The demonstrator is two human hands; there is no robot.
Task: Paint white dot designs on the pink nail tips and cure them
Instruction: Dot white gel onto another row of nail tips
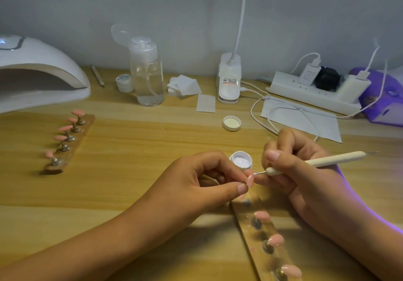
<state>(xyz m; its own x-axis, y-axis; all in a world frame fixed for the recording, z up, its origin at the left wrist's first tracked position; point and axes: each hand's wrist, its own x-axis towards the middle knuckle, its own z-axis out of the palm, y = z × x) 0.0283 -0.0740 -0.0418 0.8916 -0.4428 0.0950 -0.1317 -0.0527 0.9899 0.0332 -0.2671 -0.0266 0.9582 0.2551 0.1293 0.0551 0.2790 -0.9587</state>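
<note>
Left hand pinches pink nail tip (right hand holds dotting tool).

My left hand pinches one pink nail tip between the thumb and the forefinger, just above the near holder strip, where more pink tips stand on pegs. My right hand grips the dotting tool like a pen, and its thin point is at the top of the held tip. The open jar of white gel stands on the table just behind my fingers. A second strip with five pink tips lies at the left, near the curing lamp.
</note>
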